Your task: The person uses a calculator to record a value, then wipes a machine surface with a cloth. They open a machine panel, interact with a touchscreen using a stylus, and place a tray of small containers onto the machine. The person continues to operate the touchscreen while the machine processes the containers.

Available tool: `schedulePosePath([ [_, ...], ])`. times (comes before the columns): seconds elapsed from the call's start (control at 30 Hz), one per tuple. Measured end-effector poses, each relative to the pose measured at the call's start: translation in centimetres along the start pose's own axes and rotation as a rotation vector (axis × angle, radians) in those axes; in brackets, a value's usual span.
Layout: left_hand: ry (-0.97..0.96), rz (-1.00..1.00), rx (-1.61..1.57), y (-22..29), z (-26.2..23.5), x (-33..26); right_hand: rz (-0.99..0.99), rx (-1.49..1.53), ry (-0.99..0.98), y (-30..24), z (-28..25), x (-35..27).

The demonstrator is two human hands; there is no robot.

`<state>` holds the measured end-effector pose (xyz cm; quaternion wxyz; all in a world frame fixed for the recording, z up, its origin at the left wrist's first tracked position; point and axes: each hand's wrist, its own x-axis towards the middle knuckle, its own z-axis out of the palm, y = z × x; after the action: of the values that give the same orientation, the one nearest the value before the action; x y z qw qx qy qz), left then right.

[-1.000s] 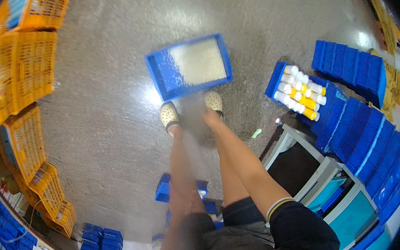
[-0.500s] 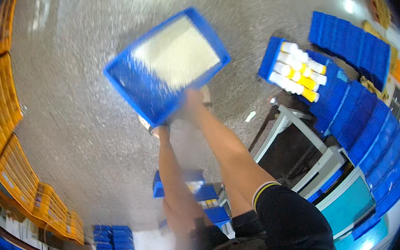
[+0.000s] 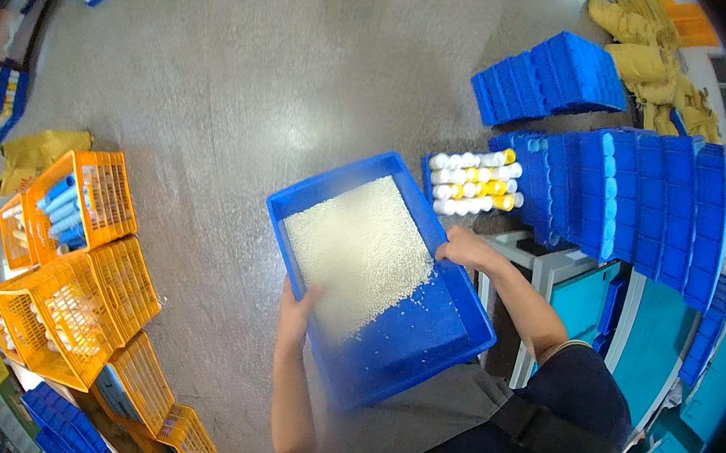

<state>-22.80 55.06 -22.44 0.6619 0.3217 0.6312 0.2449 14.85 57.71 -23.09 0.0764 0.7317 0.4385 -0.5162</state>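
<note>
A blue plastic tray [image 3: 439, 341] is held in front of my body, tilted and turned at an angle. Small cream-white pellets [image 3: 379, 237] cover much of its bottom, heaped toward the far left, with bare blue at the near right. On the left rim, my left hand [image 3: 294, 308] grips with its thumb over the edge; its remaining fingers are hidden. My right hand [image 3: 467, 248] is closed round the opposite rim, on the right. A pale blur lies over the near left part of the tray.
Right of the tray sits a blue crate of white and yellow bottles [image 3: 474, 183], beside stacked blue crates [image 3: 657, 204]. Another blue stack [image 3: 555, 83] stands farther off. Yellow crates [image 3: 73, 293] line the left. Teal-panelled equipment [image 3: 581, 302] is near my right arm. Yellow sacks [image 3: 654, 71] lie far right.
The tray has come up closer to my body and shifted right. The pellets are spread differently in it. The view has swung, bringing more yellow crates into sight; both hands still grip the rim.
</note>
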Motion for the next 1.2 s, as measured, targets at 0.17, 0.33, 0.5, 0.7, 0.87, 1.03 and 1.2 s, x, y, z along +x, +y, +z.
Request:
schedulePosePath([
  [0.17, -0.006, -0.013, -0.040, 11.0, 3.6, 2.5, -0.137, -0.122, 0.270, -4.3, -8.4, -2.6],
  [0.33, -0.008, 0.181, -0.044, 19.6, 6.7, 10.2, -0.143, -0.083, 0.486, -7.8, -16.8, -0.2],
  [0.5, -0.122, 0.213, 0.062, 30.5, 11.2, 21.0, -0.116, -0.006, 0.582, -9.7, -25.1, 6.2],
  [0.7, -0.355, 0.343, 0.344, 38.8, 18.0, 26.5, 0.014, 0.439, 0.688, -5.8, -26.2, 3.7],
  [0.87, -0.588, 0.331, 0.541, 42.5, 25.6, 27.9, 0.254, 0.557, 0.940, -5.1, -20.0, -2.6],
  [1.03, -0.806, 0.422, 0.516, 45.5, 32.4, 25.8, 0.392, 0.711, 1.171, -5.3, -20.0, -6.8],
  [1.2, -0.842, 0.448, 0.397, 46.9, 36.0, 23.0, 0.439, 0.650, 1.316, -5.1, -22.2, -10.7],
])
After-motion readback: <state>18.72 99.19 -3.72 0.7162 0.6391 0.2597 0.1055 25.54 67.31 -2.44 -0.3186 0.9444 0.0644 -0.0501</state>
